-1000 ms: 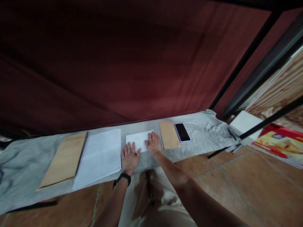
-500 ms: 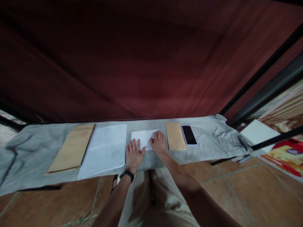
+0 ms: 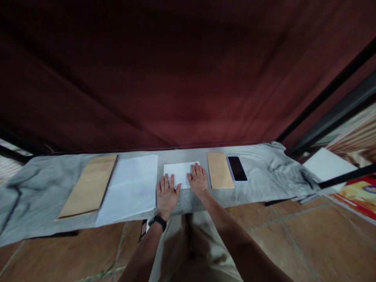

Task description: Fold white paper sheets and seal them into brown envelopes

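Observation:
A small white sheet of paper (image 3: 179, 170), perhaps folded, lies flat on the grey cloth in front of me. My left hand (image 3: 167, 196) rests palm down at its lower left corner, fingers apart and pointing away from me. On the sheet's right edge lies my right hand (image 3: 198, 180), also palm down with the fingers stretched out. Neither hand grasps anything. Just right of my right hand is a small brown envelope (image 3: 220, 170). To the left of my left hand, larger white sheets (image 3: 129, 188) lie beside a big brown envelope (image 3: 89, 186).
A phone (image 3: 237, 169) with a dark screen lies right of the small envelope. Grey cloth (image 3: 264, 172) covers the narrow table. A dark red curtain (image 3: 182, 98) hangs behind it. Black metal bars (image 3: 326, 92) and a white board (image 3: 329, 166) stand at the right, above a tiled floor (image 3: 293, 231).
Both hands stay flat at the small white sheet, the right fingers slightly more spread. The whole view has shifted a little; the things on the cloth keep their places.

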`<state>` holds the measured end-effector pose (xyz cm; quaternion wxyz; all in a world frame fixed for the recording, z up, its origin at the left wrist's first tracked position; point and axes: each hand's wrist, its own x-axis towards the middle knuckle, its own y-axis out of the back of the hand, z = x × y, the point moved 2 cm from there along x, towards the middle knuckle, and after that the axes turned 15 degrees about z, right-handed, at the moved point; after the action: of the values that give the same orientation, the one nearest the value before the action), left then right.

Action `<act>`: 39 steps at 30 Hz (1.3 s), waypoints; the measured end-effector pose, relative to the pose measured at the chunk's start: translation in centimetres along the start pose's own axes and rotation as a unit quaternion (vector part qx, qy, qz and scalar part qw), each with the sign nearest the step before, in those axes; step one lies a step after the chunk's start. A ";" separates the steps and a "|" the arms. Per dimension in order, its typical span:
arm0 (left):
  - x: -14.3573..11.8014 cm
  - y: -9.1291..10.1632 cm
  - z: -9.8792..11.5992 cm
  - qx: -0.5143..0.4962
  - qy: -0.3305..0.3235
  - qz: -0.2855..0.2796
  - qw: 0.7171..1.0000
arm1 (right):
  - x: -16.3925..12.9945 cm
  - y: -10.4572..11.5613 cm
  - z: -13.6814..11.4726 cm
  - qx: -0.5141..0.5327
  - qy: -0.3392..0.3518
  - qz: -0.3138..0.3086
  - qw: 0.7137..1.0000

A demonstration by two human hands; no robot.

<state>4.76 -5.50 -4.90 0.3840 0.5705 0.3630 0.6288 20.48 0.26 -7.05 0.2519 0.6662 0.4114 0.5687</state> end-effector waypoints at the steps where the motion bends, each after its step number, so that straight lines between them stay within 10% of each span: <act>1: -0.1 -0.2 0.0 -0.001 0.001 0.003 1.000 | -0.1 0.1 0.3 -0.003 -0.002 0.004 1.000; 11: 4.0 -2.0 4.2 -0.082 -0.021 -0.020 0.996 | -0.6 0.2 0.4 -0.003 -0.004 0.008 1.000; 18: 5.1 -3.0 1.5 -0.062 -0.021 -0.028 0.997 | -0.5 0.3 0.5 -0.008 -0.001 0.005 1.000; 24: 7.5 3.4 0.1 -0.048 -0.109 0.019 0.993 | -0.8 -0.1 0.6 -0.010 0.007 0.022 1.000; 27: 14.0 7.6 -2.6 -0.012 -0.098 0.081 0.992 | -0.9 -0.2 0.6 -0.014 0.017 0.028 0.999; 31: 20.0 8.0 -8.8 0.053 -0.046 -0.019 0.997 | -1.0 0.0 0.7 -0.020 0.031 0.038 0.999; 39: 13.4 7.9 -14.5 0.103 -0.089 -0.030 0.990 | -1.1 -0.3 0.8 -0.027 0.033 0.044 0.998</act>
<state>-10.92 2.75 6.79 0.3726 0.6496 0.4068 0.5231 21.14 -0.42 -8.06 0.2306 0.6574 0.3744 0.6119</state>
